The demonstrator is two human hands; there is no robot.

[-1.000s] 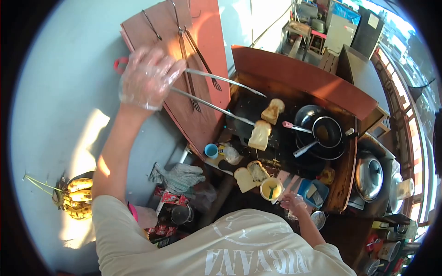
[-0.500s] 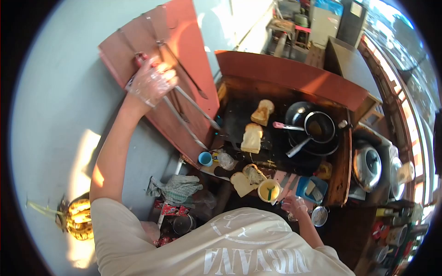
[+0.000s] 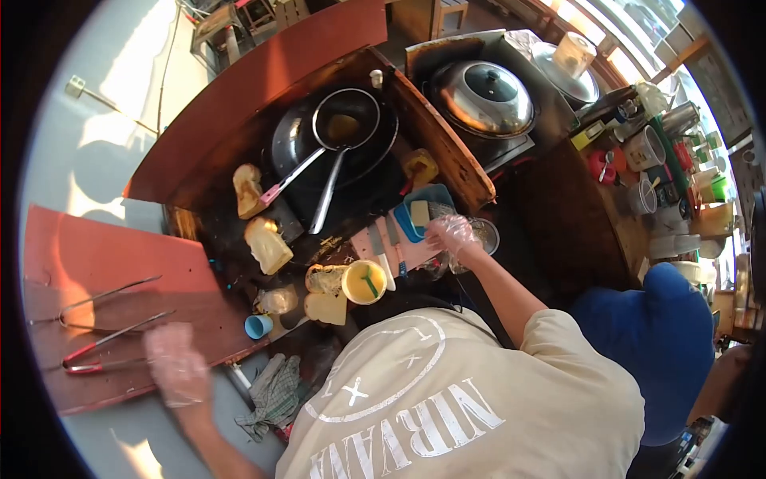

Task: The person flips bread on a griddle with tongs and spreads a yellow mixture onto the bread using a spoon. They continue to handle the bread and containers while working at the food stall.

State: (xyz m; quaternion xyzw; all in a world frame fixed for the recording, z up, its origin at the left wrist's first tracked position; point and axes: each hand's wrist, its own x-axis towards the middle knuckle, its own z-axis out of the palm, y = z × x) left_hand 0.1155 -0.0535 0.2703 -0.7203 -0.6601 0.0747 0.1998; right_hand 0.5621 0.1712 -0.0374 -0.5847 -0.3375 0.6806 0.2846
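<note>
Left hand point(image 3: 177, 363): right of red-handled tongs point(image 3: 86, 368) at left panel point(image 3: 183, 279); fingers blurred, grip indeterminate.
Right hand point(image 3: 453, 234): at blue container point(image 3: 431, 194), near-right side; fingers' grip indeterminate.
Bread point(image 3: 267, 246): 2 slices, griddle point(image 3: 379, 196) left side.

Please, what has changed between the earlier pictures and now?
The left grip appears to have let go of the handle of the red-handled tongs, which now lie against the reddish board. The right grip has moved to the blue tub, overlapping it in view. The camera has turned right. Unchanged: the two bread slices on the griddle and the stacked pans.
</note>
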